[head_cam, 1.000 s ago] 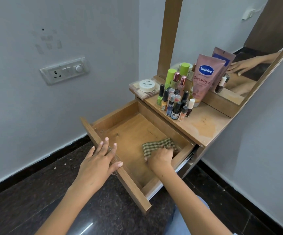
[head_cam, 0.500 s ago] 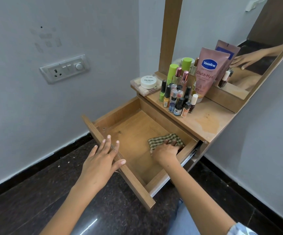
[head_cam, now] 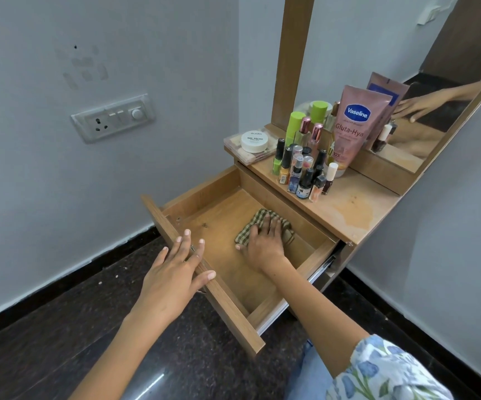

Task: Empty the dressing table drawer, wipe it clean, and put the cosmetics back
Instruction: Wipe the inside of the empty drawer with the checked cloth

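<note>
Wooden drawer point(head_cam: 233, 287) pulled fully out, floor bare but for a crumpled green-checked cloth point(head_cam: 262, 223) toward the back right. On the tabletop: cluster of upright nail polish bottles point(head_cam: 302, 171), pink Vaseline tube point(head_cam: 354, 125) standing cap-down, white round jar point(head_cam: 254, 141) on a flat palette.

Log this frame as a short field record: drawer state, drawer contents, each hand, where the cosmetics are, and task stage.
drawer: drawer pulled fully open
contents: only the checked cloth
right hand: right hand presses flat on the cloth
left hand: left hand rests on the drawer front, fingers straight
cosmetics: nail polish bottles, Vaseline tube and white jar stand on the tabletop
stage: emptied, wiping; cosmetics not yet returned
</note>
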A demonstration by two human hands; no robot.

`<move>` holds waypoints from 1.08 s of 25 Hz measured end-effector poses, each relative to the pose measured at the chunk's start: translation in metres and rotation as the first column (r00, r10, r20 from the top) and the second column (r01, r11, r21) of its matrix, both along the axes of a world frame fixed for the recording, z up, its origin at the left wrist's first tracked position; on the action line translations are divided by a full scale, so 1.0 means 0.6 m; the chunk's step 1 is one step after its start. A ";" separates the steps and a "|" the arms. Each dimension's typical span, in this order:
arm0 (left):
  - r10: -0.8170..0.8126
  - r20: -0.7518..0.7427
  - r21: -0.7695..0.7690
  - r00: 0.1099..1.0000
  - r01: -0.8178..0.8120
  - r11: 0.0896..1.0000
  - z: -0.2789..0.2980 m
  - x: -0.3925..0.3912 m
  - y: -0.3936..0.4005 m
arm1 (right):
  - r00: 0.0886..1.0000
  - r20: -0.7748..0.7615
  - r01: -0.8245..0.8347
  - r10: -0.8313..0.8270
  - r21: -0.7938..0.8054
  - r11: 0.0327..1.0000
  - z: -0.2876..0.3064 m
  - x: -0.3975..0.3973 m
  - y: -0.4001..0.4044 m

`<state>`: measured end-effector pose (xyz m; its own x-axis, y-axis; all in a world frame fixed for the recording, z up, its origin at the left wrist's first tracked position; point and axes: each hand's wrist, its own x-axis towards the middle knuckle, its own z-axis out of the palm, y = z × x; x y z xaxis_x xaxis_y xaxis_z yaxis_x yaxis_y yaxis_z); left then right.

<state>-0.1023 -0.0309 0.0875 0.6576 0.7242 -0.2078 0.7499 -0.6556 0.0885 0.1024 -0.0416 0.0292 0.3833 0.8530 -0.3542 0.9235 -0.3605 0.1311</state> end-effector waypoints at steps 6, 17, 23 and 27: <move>-0.001 0.008 -0.008 1.000 0.001 1.000 0.000 -0.004 0.000 | 0.988 0.103 0.116 -0.112 -0.036 0.993 0.017 0.003 -0.018; 0.002 -0.038 -0.001 0.999 -0.002 1.000 0.005 0.003 -0.003 | 0.985 -0.045 0.158 -0.164 -0.119 0.980 0.009 0.016 -0.049; 0.010 -0.025 -0.024 1.000 -0.010 1.000 0.007 0.000 -0.004 | 0.989 -0.117 0.085 -0.090 -0.045 0.995 0.008 0.032 -0.019; 0.016 -0.014 -0.037 1.000 -0.016 0.999 0.007 0.000 -0.005 | 0.988 0.111 0.117 -0.107 -0.085 0.990 0.026 0.012 -0.037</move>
<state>-0.1024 -0.0337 0.0920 0.6429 0.7262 -0.2437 0.7616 -0.6399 0.1024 0.1099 -0.0635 0.0447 0.5142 0.7687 -0.3803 0.8570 -0.4431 0.2630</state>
